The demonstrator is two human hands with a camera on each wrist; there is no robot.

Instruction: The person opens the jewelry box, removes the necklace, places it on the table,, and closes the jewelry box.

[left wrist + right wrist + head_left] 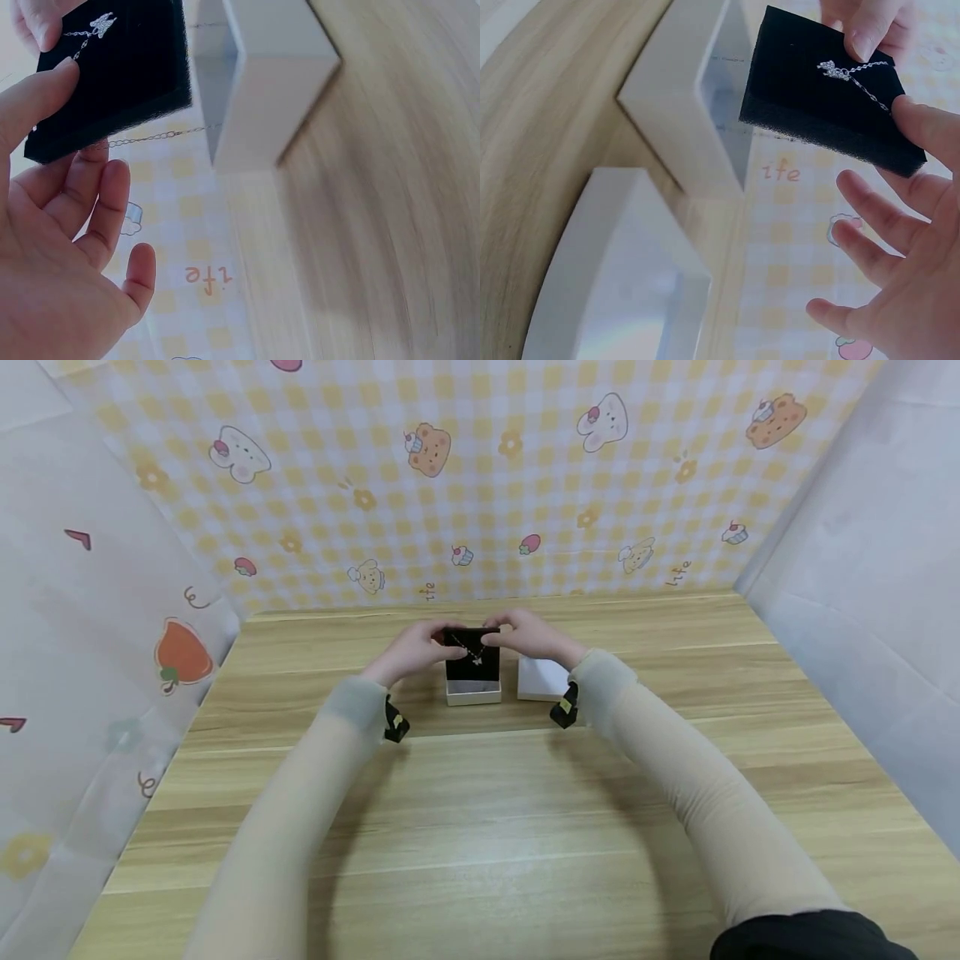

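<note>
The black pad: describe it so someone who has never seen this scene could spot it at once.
On the wooden table, near the checked backdrop, sits an open white box. Above its opening, the left hand and right hand pinch a flat pad. Unlike the box and the white lid beside it, the pad is black and carries a silver necklace.

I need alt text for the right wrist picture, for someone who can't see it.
A right hand and a left hand pinch a black pad carrying a silver necklace, at the mouth of an open white box. A white lid lies beside the box on a wooden table.
</note>
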